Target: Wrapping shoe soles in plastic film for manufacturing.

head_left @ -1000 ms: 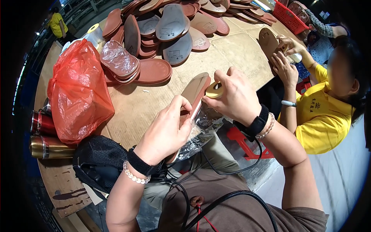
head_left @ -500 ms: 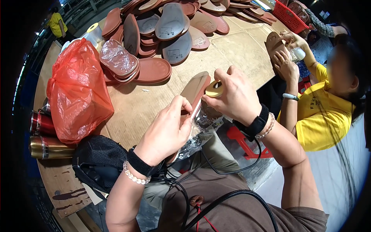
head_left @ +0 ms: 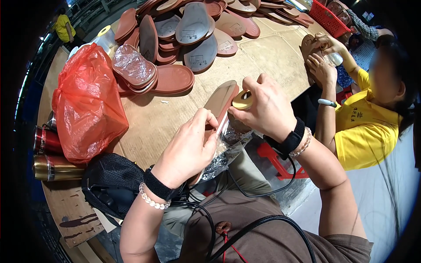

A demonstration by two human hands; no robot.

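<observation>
Tilted in front of me is a brown shoe sole (head_left: pixel 222 97) with a reddish edge. My left hand (head_left: pixel 186 147) is closed on the sole's near side, thumb and fingers pinching its edge. A roll of clear film with a yellow core (head_left: pixel 242 101) is gripped in my right hand (head_left: pixel 268 105), close against the sole's right edge. Clear crinkled plastic film (head_left: pixel 218 161) covers the lower part of the sole and gleams between my hands. My left hand hides part of the sole's near end.
A pile of brown, red and grey soles (head_left: pixel 195 26) covers the table's far side. Film-wrapped soles (head_left: pixel 133 65) lie beside a red plastic bag (head_left: pixel 87 105). Flasks (head_left: pixel 57 167) and a black mesh bag (head_left: pixel 112 182) stand left. A co-worker in yellow (head_left: pixel 364 127) handles another sole (head_left: pixel 309 50) at right.
My hands, the sole and the roll look nearly still. At the right, the co-worker's hands have shifted slightly left on the other sole.
</observation>
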